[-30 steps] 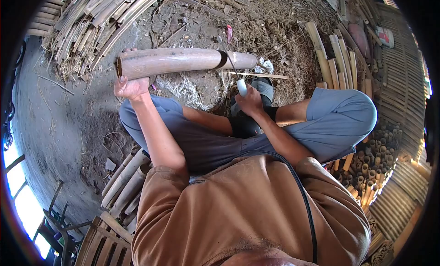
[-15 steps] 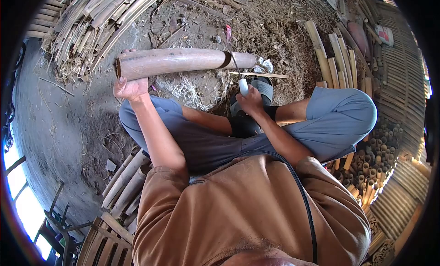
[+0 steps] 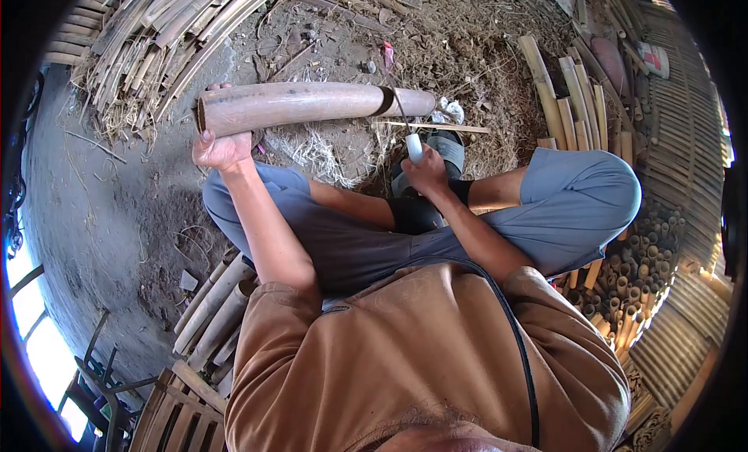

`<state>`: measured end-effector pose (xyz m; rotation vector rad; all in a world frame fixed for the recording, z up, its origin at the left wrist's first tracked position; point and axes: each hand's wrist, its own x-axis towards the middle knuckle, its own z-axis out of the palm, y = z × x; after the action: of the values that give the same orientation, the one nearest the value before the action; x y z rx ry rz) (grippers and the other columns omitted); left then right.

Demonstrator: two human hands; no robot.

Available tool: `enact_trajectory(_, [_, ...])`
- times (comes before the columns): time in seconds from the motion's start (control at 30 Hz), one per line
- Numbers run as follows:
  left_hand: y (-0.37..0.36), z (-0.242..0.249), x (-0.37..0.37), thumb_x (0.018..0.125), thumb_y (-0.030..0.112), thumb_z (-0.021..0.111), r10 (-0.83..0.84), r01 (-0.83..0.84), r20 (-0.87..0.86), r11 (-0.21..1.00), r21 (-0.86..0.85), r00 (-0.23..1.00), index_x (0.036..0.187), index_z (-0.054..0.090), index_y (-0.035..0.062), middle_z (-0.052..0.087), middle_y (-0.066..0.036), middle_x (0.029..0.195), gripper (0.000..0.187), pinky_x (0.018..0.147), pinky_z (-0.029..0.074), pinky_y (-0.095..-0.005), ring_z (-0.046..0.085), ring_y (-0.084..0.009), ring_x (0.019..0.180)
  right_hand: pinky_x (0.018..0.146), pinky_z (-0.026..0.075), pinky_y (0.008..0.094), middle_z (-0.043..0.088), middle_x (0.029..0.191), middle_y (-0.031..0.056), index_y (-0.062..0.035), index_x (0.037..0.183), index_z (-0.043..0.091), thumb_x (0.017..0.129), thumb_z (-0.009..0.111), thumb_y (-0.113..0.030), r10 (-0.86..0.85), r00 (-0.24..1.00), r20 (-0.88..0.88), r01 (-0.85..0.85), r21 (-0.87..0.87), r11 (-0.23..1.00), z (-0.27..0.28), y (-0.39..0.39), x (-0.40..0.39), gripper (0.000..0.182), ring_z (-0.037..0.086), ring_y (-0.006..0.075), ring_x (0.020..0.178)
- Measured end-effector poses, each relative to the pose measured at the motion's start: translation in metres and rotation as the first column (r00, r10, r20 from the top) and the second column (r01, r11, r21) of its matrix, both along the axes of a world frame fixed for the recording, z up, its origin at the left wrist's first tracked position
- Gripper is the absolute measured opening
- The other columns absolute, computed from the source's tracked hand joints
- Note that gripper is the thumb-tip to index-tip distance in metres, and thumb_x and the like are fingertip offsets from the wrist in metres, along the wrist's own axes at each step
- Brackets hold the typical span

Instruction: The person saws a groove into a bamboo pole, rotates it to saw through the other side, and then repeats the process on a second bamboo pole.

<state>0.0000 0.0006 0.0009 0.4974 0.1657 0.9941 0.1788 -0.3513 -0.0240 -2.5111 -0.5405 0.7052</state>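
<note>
A person sits with bent legs just above the dirt floor (image 3: 140, 195). The two hands are apart, and each one is closed around something. The left hand (image 3: 226, 150) grips the wide, open end of a big bamboo tube (image 3: 296, 107), with the thumb on the near side. The tube is held out in front of the legs, lying sideways, and its thin end points to the right. Near that thin end there is a dark ring. The right hand (image 3: 426, 171) is wrapped around the white handle (image 3: 414, 147) of a tool with a thin, dark blade (image 3: 400, 107). The blade goes up across the tube, just beside the dark ring, but I cannot tell if it touches. Below the thin end is a flat strip (image 3: 467, 129), near a dark shoe (image 3: 446, 146). White stringy scraps (image 3: 315, 157) lie under the tube, and a small pink thing (image 3: 389, 54) is past it. A big pile of split bamboo (image 3: 179, 31) is at the top left. Tall bamboo pieces (image 3: 573, 101) stand on the right, and many little tubes (image 3: 633, 273) are bunched by the right knee.
</note>
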Motion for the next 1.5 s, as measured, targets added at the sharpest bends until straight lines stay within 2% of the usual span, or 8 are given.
enact_trajectory(0.37, [-0.001, 0.001, 0.000, 0.058, 0.027, 0.074, 0.001, -0.001, 0.007, 1.000, -0.029, 1.000, 0.135, 0.049, -0.0048, 0.052, -0.018, 0.137, 0.087, 0.115, 0.023, -0.0617, 0.043, -0.0355, 0.134, 0.086, 0.050, 0.0501, 0.065, 0.099, 0.0270, 0.0028, 0.107, 0.059, 0.076, 0.063, -0.026, -0.022, 0.998, 0.053, 0.019, 0.053, 0.998, -0.009, -0.004, 0.000, 0.042, 0.063, 0.0448, 0.095])
enact_trajectory(0.57, [-0.003, 0.002, 0.001, 0.059, 0.027, 0.074, 0.025, -0.024, 0.025, 0.998, -0.051, 0.999, 0.134, 0.049, -0.0053, 0.051, -0.019, 0.138, 0.086, 0.115, 0.023, -0.0616, 0.042, -0.0357, 0.134, 0.086, 0.050, 0.0483, 0.066, 0.099, 0.0257, 0.0037, 0.110, 0.059, 0.076, 0.063, -0.026, 0.177, 0.984, -0.039, -0.174, 0.071, 0.982, 0.008, 0.011, -0.001, 0.045, 0.064, 0.0431, 0.095])
enact_trajectory(0.67, [-0.004, 0.005, 0.001, 0.059, 0.027, 0.074, 0.016, -0.014, 0.025, 0.999, -0.041, 1.000, 0.135, 0.048, -0.0054, 0.051, -0.019, 0.138, 0.087, 0.115, 0.023, -0.0617, 0.042, -0.0356, 0.134, 0.076, 0.051, 0.0463, 0.066, 0.086, 0.0229, 0.0023, 0.102, 0.061, 0.075, 0.063, -0.026, 0.010, 0.998, 0.066, -0.017, 0.102, 0.995, -0.005, 0.005, -0.002, 0.039, 0.066, 0.0395, 0.083])
enact_trajectory(0.8, [-0.001, 0.000, -0.001, 0.060, 0.028, 0.074, -0.001, 0.001, 0.021, 1.000, -0.031, 1.000, 0.136, 0.047, -0.0053, 0.051, -0.018, 0.138, 0.087, 0.114, 0.023, -0.0624, 0.042, -0.0355, 0.134, 0.066, 0.052, 0.0445, 0.067, 0.078, 0.0204, 0.0025, 0.094, 0.062, 0.074, 0.062, -0.024, -0.255, 0.962, -0.093, 0.260, 0.039, 0.965, -0.022, -0.003, 0.008, 0.032, 0.067, 0.0359, 0.071])
enact_trajectory(1.0, [0.000, -0.002, -0.002, 0.061, 0.028, 0.074, 0.004, -0.003, 0.017, 1.000, -0.024, 1.000, 0.136, 0.047, -0.0051, 0.050, -0.018, 0.138, 0.086, 0.114, 0.023, -0.0635, 0.041, -0.0352, 0.134, 0.081, 0.052, 0.0466, 0.067, 0.091, 0.0233, 0.0026, 0.100, 0.062, 0.075, 0.063, -0.027, 0.114, 0.993, -0.005, -0.114, 0.064, 0.991, -0.001, 0.007, 0.004, 0.038, 0.066, 0.0395, 0.090])
enact_trajectory(1.2, [-0.001, 0.001, -0.001, 0.061, 0.027, 0.073, 0.012, -0.012, 0.012, 1.000, -0.019, 1.000, 0.135, 0.048, -0.0044, 0.051, -0.017, 0.137, 0.084, 0.114, 0.024, -0.0632, 0.041, -0.0346, 0.134, 0.075, 0.053, 0.0460, 0.065, 0.091, 0.0239, 0.0011, 0.101, 0.061, 0.075, 0.061, -0.026, -0.142, 0.989, -0.037, 0.143, 0.011, 0.990, -0.004, 0.003, 0.003, 0.037, 0.067, 0.0368, 0.082])
enact_trajectory(1.3, [-0.002, 0.002, 0.001, 0.061, 0.028, 0.073, 0.011, -0.011, 0.017, 1.000, -0.006, 1.000, 0.135, 0.049, -0.0043, 0.051, -0.017, 0.136, 0.084, 0.113, 0.024, -0.0631, 0.042, -0.0346, 0.133, 0.084, 0.051, 0.0475, 0.066, 0.094, 0.0252, 0.0029, 0.108, 0.060, 0.077, 0.062, -0.025, -0.160, 0.986, -0.056, 0.156, -0.079, 0.985, -0.004, 0.000, 0.003, 0.042, 0.063, 0.0440, 0.092])
enact_trajectory(1.5, [-0.001, 0.000, 0.000, 0.060, 0.028, 0.074, 0.008, -0.008, 0.007, 1.000, -0.021, 1.000, 0.134, 0.049, -0.0046, 0.052, -0.018, 0.136, 0.084, 0.114, 0.023, -0.0634, 0.042, -0.0350, 0.133, 0.084, 0.051, 0.0505, 0.065, 0.093, 0.0277, 0.0041, 0.107, 0.060, 0.076, 0.063, -0.026, 0.157, 0.987, 0.017, -0.158, 0.104, 0.982, 0.009, 0.010, -0.002, 0.043, 0.063, 0.0459, 0.090])
